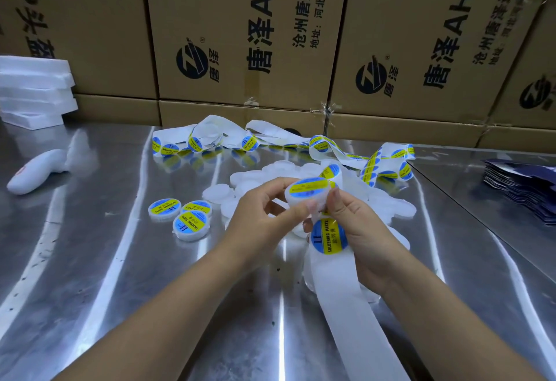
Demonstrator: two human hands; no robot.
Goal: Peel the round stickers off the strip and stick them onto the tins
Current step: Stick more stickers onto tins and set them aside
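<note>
- Left hand (264, 210): fingers curled round a tin (301, 200), held above the table (120, 260). A sticker (309, 187) lies on its lid.
- Right hand (355, 224): grips the strip (346, 305), with its fingertips touching the tin's right edge. The next sticker (329, 236) sits on the strip just below the tin.
- Done: three labelled tins (191, 225) grouped left of the hands. The held one looks to be the fourth, probably being pressed down.
- Left: a heap of bare tins (394, 210) behind and right of the hands; count unclear.
- The strip's far end loops along the boxes (240, 34), with many stickers on it. Judged early in the job.
</note>
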